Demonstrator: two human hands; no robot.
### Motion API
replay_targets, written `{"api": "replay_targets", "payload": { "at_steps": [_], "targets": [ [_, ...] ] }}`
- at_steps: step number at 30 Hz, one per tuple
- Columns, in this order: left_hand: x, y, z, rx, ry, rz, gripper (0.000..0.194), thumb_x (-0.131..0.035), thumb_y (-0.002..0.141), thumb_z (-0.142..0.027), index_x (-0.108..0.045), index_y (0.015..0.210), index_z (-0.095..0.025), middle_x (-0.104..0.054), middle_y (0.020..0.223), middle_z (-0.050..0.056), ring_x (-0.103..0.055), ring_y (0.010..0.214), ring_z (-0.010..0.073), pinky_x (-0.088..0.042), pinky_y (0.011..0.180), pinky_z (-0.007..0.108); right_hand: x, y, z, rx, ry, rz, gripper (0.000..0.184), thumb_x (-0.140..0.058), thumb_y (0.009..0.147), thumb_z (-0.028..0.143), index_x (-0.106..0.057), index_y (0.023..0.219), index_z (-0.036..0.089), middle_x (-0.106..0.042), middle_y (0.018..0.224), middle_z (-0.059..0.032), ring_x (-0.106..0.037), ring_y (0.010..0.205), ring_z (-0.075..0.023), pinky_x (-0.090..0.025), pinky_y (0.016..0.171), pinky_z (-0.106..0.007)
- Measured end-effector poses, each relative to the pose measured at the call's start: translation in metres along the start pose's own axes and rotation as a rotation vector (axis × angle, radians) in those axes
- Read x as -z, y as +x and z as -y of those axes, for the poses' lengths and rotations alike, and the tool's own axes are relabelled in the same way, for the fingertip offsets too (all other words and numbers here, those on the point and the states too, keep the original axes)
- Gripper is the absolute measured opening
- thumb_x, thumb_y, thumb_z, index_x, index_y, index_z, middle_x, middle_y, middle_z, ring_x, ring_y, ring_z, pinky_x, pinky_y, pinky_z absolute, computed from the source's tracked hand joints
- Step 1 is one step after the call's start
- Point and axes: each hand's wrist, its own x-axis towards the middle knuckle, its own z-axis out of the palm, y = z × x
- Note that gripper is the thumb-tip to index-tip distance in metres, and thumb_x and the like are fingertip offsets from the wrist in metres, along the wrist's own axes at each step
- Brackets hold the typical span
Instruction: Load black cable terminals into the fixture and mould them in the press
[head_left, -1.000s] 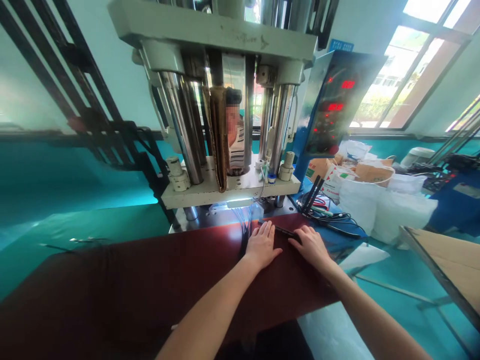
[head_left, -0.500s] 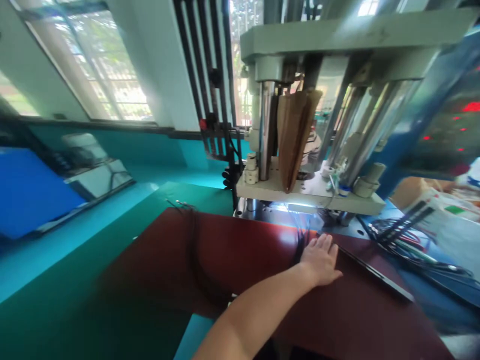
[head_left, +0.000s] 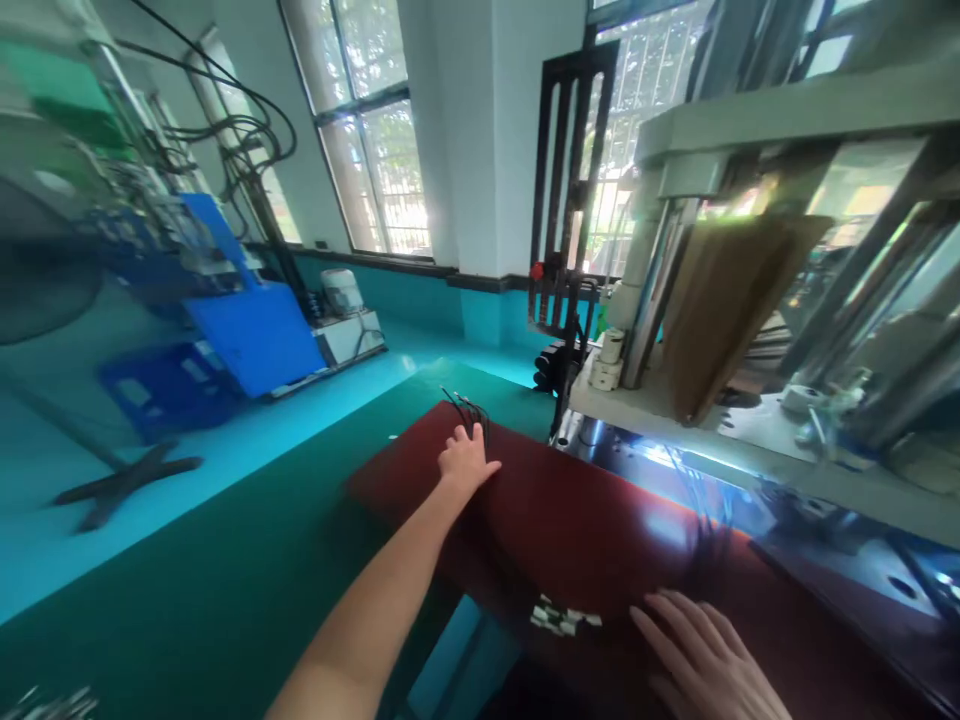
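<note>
Open, with fingers apart and holding nothing visible, the right hand is in the near right part of the view, palm down at the red-brown board; motion blur hides whether it touches. Just beside it, towards the left, a small cluster of white pieces lies near the board's near edge.

Farther out, the left hand reaches to the board's far left end. Its thumb points out to the side, away from the fingers, and the fingers are at a bunch of thin black cables. I cannot tell whether they grip it. The cables' pale-tipped ends stick out past the fingertips, towards the green surface around that end of the board.

At the board's far right edge, a 2nd group of cables hangs blurred, well apart from both hands. Beyond it stands a large press with shiny columns and a light shining below its pale lower plate. Brown cardboard stands upright between its upper and lower plates.

In the background at left are a dark fan, a blue stool and a machine with a blue panel. Behind these, tall windows let in daylight.
</note>
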Motion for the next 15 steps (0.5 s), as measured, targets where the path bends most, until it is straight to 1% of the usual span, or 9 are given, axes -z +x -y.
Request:
{"api": "replay_targets", "payload": {
  "at_steps": [1, 3, 5, 7, 10, 13, 15],
  "targets": [
    [-0.006, 0.004, 0.01, 0.031, -0.006, 0.054, 0.075, -0.055, 0.073, -0.05, -0.029, 0.134, -0.014, -0.044, 0.121, 0.021, -0.055, 0.099, 0.0317, -0.047, 0.076, 0.041, -0.007, 0.01, -0.002, 0.059, -0.021, 0.007, 0.042, -0.051, 0.08, 0.03, -0.053, 0.121, 0.022, -0.06, 0.116, -0.0041, -0.056, 0.103, -0.0239, -0.047, 0.083, -0.035],
    [-0.015, 0.01, 0.02, 0.052, -0.034, 0.125, 0.068, -0.049, 0.078, -0.041, -0.026, 0.135, -0.013, -0.049, 0.117, 0.021, -0.058, 0.096, 0.0294, -0.047, 0.077, 0.039, -0.022, 0.025, -0.006, 0.11, 0.002, 0.01, 0.038, -0.05, 0.082, 0.023, -0.054, 0.119, 0.023, -0.059, 0.117, -0.0037, -0.052, 0.109, -0.0257, -0.041, 0.091, -0.042],
    [-0.018, 0.02, 0.026, 0.048, -0.05, 0.147, 0.061, -0.046, 0.079, -0.028, -0.025, 0.135, -0.014, -0.054, 0.112, 0.02, -0.059, 0.096, 0.0276, -0.046, 0.078, 0.037, -0.035, 0.039, -0.009, 0.098, 0.069, -0.005, 0.03, -0.045, 0.085, 0.02, -0.058, 0.113, 0.024, -0.061, 0.112, -0.0046, -0.051, 0.11, -0.0258, -0.036, 0.095, -0.046],
    [-0.016, 0.034, 0.033, 0.047, -0.056, 0.146, 0.06, -0.046, 0.077, -0.019, -0.026, 0.134, -0.015, -0.055, 0.112, 0.02, -0.058, 0.099, 0.0274, -0.045, 0.08, 0.036, -0.047, 0.056, -0.01, 0.075, 0.131, -0.06, 0.027, -0.039, 0.089, 0.02, -0.061, 0.106, 0.024, -0.063, 0.105, -0.0049, -0.053, 0.106, -0.0242, -0.034, 0.095, -0.046],
    [-0.009, 0.062, 0.05, 0.058, -0.071, 0.13, 0.056, -0.046, 0.076, -0.015, -0.03, 0.13, -0.016, -0.053, 0.116, 0.021, -0.056, 0.104, 0.0283, -0.044, 0.083, 0.038, -0.064, 0.087, -0.011, 0.031, 0.168, -0.116, 0.028, -0.036, 0.092, 0.023, -0.062, 0.1, 0.024, -0.065, 0.098, -0.0044, -0.055, 0.099, -0.0223, -0.035, 0.093, -0.044],
    [0.0, 0.087, 0.066, 0.075, -0.098, 0.114, 0.046, -0.045, 0.078, -0.015, -0.036, 0.124, -0.016, -0.055, 0.113, 0.019, -0.055, 0.106, 0.0274, -0.044, 0.084, 0.038, -0.082, 0.112, -0.014, -0.003, 0.151, -0.105, 0.026, -0.039, 0.09, 0.021, -0.062, 0.101, 0.022, -0.065, 0.096, -0.006, -0.056, 0.096, -0.0242, -0.035, 0.091, -0.046],
    [0.006, 0.095, 0.074, 0.086, -0.124, 0.106, 0.04, -0.046, 0.08, -0.02, -0.039, 0.12, -0.016, -0.057, 0.111, 0.018, -0.055, 0.106, 0.027, -0.044, 0.084, 0.037, -0.096, 0.119, -0.02, 0.002, 0.129, -0.092, 0.025, -0.041, 0.087, 0.02, -0.062, 0.102, 0.021, -0.065, 0.097, -0.008, -0.055, 0.096, -0.0274, -0.036, 0.089, -0.049]
  ]
}}
